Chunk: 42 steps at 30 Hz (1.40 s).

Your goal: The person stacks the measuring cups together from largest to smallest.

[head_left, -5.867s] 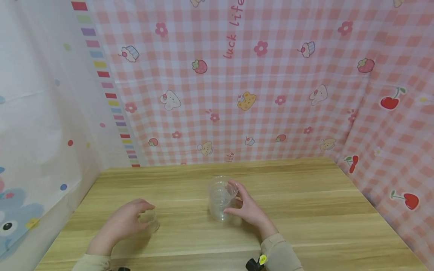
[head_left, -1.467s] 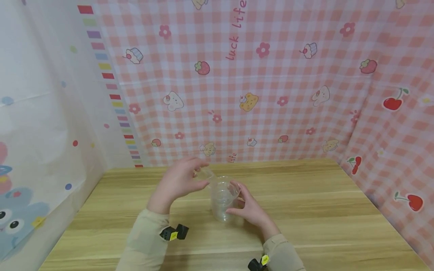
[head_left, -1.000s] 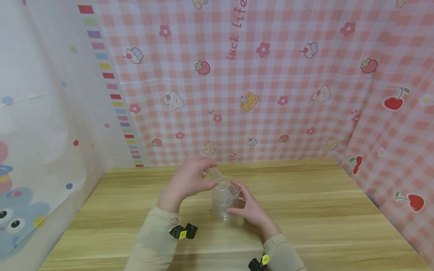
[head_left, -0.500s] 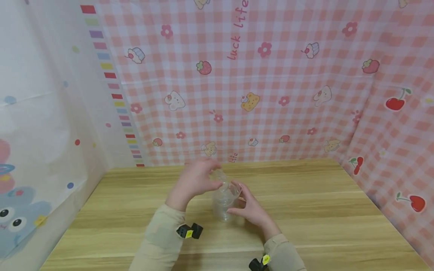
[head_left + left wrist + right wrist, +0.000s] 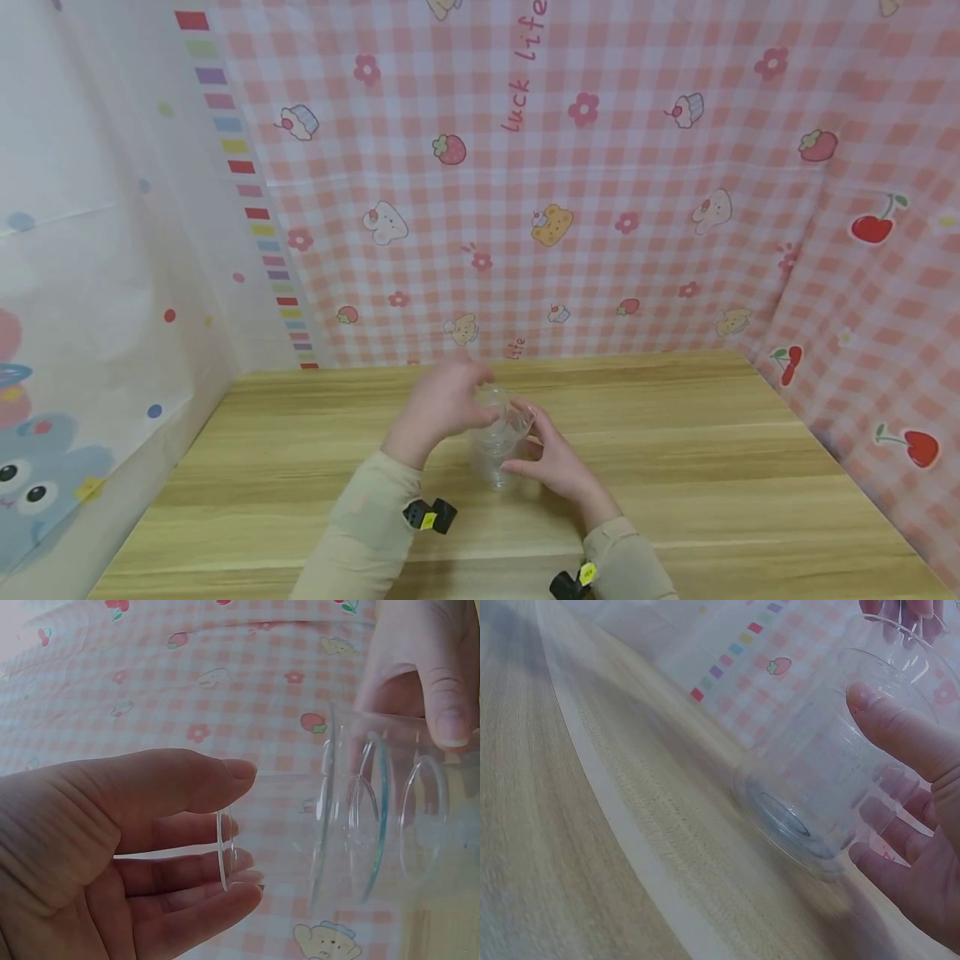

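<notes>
My right hand point(image 5: 551, 454) grips a large clear plastic cup point(image 5: 491, 467), thumb on the near side and fingers on the far side. The cup stands upright on the wooden table, and clear rings show inside it in the left wrist view. At its mouth my left hand point(image 5: 442, 400) holds a smaller clear plastic cup point(image 5: 281, 832) between thumb and fingers. One round end of this small cup lies between my fingertips, while its other end overlaps the large cup's rim. In the right wrist view, left fingertips show just beyond that rim.
The wood-grain table point(image 5: 675, 450) extends to both sides of the cups. Behind it hangs a pink checked cloth point(image 5: 480, 192); a white dotted cloth point(image 5: 90, 275) closes the left side. Black wrist cameras sit on both sleeves.
My left hand has carried the small cup from the table's left side over to the large cup, then moved further right and slightly down at its mouth. My right hand keeps its grip.
</notes>
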Motion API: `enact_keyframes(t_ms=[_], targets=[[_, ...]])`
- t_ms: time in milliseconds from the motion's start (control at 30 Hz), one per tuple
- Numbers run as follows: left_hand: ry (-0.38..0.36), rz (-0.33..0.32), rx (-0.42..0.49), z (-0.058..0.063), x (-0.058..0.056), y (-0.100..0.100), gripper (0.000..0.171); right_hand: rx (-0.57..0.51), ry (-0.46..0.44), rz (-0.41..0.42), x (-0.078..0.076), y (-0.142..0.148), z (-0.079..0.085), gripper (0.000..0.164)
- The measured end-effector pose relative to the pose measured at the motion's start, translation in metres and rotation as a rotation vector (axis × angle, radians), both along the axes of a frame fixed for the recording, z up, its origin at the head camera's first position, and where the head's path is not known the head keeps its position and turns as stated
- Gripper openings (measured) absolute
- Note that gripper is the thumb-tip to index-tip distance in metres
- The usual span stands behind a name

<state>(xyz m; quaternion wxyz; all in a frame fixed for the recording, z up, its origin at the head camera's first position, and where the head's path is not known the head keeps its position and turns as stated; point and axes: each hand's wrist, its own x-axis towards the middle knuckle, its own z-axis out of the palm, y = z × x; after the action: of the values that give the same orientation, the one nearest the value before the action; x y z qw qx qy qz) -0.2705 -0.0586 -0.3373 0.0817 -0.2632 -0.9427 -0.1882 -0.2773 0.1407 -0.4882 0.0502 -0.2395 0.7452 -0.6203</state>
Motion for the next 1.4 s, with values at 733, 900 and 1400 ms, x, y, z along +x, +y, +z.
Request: enact_keyframes(t_ms=[733, 900, 1400], targets=[[-0.098, 0.034, -0.089, -0.011, -0.005, 0.012, 0.04, -0.018, 0.022, 0.003, -0.002, 0.0, -0.001, 0.089], [-0.112, 0.031, -0.106, -0.015, -0.006, 0.014, 0.04, -0.015, 0.011, 0.005, -0.001, 0.0, 0.0, 0.089], [-0.136, 0.039, -0.189, -0.02, -0.01, 0.024, 0.034, -0.018, 0.043, 0.009, -0.001, 0.0, 0.0, 0.088]])
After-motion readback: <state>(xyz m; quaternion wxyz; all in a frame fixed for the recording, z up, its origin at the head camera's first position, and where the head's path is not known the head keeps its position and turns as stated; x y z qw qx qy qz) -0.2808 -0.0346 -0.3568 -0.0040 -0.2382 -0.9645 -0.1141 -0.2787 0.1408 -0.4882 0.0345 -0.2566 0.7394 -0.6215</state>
